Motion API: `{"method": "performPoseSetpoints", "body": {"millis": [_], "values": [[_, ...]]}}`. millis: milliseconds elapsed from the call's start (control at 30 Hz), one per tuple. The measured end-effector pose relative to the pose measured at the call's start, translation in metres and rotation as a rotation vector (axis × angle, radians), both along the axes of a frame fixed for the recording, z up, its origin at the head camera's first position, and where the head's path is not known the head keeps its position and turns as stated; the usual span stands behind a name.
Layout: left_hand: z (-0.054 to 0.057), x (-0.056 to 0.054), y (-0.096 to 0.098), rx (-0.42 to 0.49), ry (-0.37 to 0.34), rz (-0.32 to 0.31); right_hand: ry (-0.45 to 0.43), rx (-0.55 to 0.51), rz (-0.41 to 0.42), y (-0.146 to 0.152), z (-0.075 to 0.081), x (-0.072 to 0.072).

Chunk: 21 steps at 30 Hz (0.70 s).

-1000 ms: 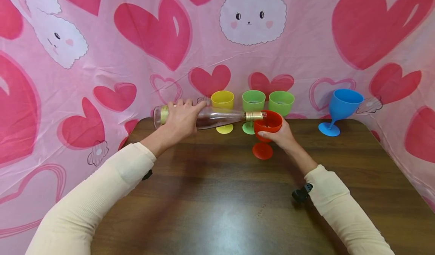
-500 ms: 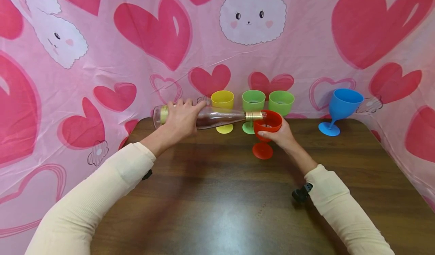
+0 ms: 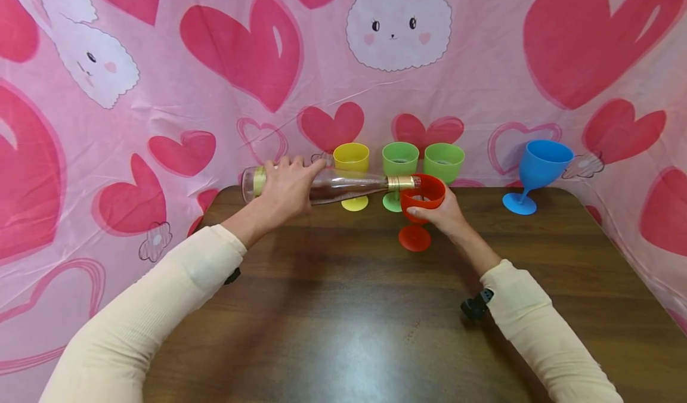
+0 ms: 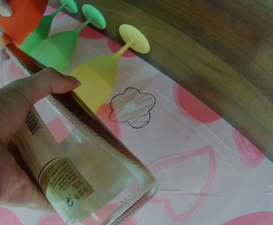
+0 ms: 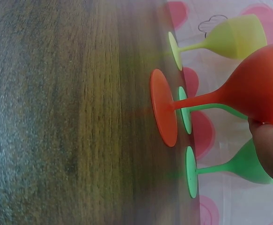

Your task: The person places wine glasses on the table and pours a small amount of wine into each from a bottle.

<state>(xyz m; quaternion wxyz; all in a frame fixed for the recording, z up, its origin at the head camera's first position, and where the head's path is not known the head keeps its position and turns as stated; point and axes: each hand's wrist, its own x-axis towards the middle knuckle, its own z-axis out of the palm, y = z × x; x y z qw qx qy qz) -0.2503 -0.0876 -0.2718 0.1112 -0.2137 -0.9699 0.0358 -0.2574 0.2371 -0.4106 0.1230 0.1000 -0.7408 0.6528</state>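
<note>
My left hand [image 3: 284,185] grips a clear glass wine bottle [image 3: 351,186] round its body, holding it nearly level. Gold foil wraps the neck, whose mouth lies over the rim of a red plastic goblet [image 3: 415,237]. Some liquid lies along the bottle's lower side in the left wrist view, beside a printed label [image 4: 63,180]. With thumb and fingers round the bowl, my right hand [image 3: 446,213] holds the red goblet near upright. A pale, shiny patch shows inside its bowl. Whether its foot rests on the table I cannot tell.
Behind the bottle stand a yellow goblet [image 3: 351,155] and two green goblets [image 3: 400,160], their bowls close to the pink heart-print cloth [image 3: 322,51]. A blue goblet [image 3: 544,164] leans at the back right of the brown wooden table [image 3: 343,307].
A pale patch inside the red goblet shows more clearly than one second ago. Both hands, the bottle and the goblets keep their places.
</note>
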Motion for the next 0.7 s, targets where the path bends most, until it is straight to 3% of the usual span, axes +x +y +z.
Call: {"method": "performPoseSetpoints", "body": {"millis": [700], "values": [[0.0015,0.0005,0.0018,-0.01,-0.012,0.016,0.001,0.012,0.003,0.0017,-0.0003,-0.0018]]}}
